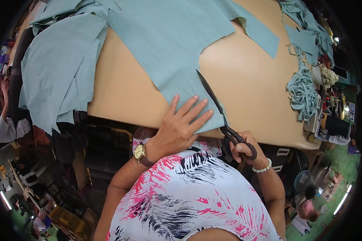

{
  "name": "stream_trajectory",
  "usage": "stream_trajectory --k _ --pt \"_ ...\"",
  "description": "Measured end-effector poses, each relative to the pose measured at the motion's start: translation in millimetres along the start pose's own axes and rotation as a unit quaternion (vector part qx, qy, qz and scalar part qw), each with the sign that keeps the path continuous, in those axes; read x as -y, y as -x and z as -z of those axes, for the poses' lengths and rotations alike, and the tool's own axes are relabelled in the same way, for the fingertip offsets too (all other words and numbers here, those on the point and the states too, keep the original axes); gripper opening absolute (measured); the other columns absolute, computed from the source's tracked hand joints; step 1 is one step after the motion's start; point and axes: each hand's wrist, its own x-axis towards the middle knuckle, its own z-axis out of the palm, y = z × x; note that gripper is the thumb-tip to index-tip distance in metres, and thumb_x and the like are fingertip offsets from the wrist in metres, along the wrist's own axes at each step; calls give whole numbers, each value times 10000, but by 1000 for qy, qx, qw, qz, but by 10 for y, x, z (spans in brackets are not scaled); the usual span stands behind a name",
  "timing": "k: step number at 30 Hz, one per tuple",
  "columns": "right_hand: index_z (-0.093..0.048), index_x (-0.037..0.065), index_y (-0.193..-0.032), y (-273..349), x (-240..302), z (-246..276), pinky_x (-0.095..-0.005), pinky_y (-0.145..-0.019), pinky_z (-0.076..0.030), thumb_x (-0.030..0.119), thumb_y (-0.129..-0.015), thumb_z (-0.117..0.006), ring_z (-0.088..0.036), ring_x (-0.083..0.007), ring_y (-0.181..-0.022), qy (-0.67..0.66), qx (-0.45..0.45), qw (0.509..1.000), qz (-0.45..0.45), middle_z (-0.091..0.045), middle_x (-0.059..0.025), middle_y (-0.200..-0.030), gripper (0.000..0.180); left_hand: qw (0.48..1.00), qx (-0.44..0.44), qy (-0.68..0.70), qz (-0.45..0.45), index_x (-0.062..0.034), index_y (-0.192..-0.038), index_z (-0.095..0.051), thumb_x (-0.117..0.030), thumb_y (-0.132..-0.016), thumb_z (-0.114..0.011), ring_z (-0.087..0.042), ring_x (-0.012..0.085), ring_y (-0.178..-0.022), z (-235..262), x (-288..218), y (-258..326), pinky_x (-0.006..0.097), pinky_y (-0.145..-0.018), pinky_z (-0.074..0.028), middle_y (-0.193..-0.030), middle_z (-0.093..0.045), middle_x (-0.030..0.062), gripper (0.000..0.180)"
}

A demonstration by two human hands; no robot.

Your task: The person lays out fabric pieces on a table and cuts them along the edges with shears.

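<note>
A large piece of blue-green fabric (169, 44) lies on the tan table and narrows toward me at the front edge. My left hand (183, 122) rests on its near end, palm down with the fingers spread. Dark metal scissors (213, 94) are in my right hand (247, 148), which grips their handles just off the table's front edge. Their long blades point away from me, along the right side of the fabric. The blades look closed or nearly so. Part of the fabric's curved right edge looks frayed.
Stacked blue-green fabric pieces (60, 64) hang over the table's (124, 88) left front edge. At the right lie a tangle of fabric strips (303, 92), more crumpled cloth (309, 24) and a pale bundle (329, 76). Another person (8, 124) is at the far left.
</note>
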Motion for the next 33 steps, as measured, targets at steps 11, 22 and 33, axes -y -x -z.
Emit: stream_trajectory --k 11,22,33 --pt "-499 -21 -681 -1 -53 -12 -206 -342 -327 423 -699 -715 -413 -92 -365 -73 8 997 -17 -407 -12 -486 493 999 3 43 -15 -115 -1265 -483 -55 -637 -608 -375 314 -1251 -22 19 50 553 -1008 -258 -1340 -415 127 643" --pt "-500 -1 -669 30 -167 -43 -194 -351 -326 247 -767 -679 -421 -69 -367 -116 12 993 -23 -433 3 -495 322 995 -7 99 2 -132 -1261 -499 -65 -673 -604 -378 317 -1251 -12 10 64 549 -1021 -243 -1342 -418 124 601" --pt "-507 36 -645 50 -230 -145 -173 -358 -294 206 -793 -656 -405 -32 -362 -107 3 994 -21 -449 28 -465 271 993 -28 117 -10 -126 -1253 -498 -129 -706 -624 -385 324 -1240 -44 27 100 552 -1000 -261 -1349 -408 133 562"
